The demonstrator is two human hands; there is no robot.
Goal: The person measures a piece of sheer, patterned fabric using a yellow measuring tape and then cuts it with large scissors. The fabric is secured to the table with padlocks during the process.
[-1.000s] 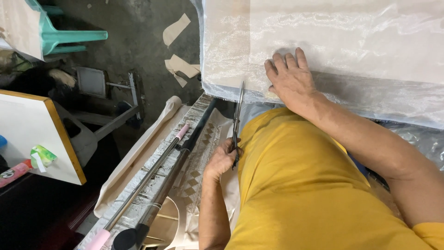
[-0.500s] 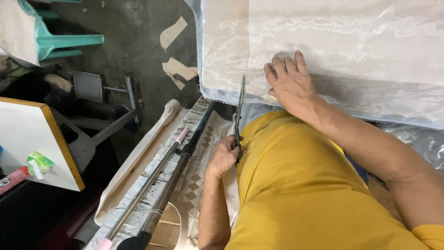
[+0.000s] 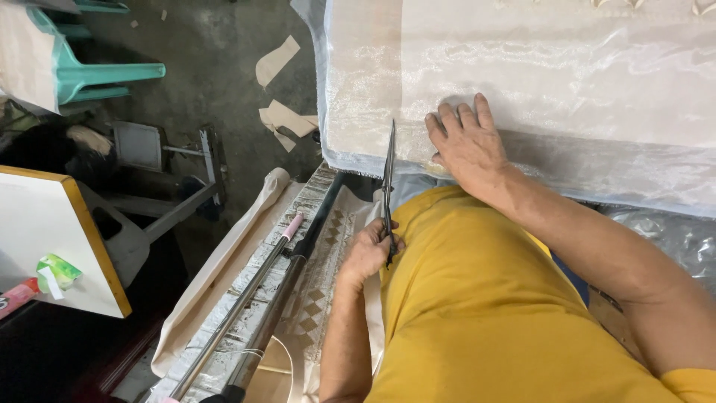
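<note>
While the left hand (image 3: 367, 254) is gripping long scissors (image 3: 388, 190) at the sheer white organza (image 3: 522, 67) edge, the right hand's (image 3: 466, 142) flattened fingers are risking a nick if the blades drift.

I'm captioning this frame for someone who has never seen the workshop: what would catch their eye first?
Most striking is the wide sheet of sheer, shimmery white fabric spread over the table at top right, pressed flat by the right hand. Beside it, the left hand grips long dark metal scissors, blades pointing up onto the fabric's edge. The person's bright yellow shirt fills the lower middle.
</note>
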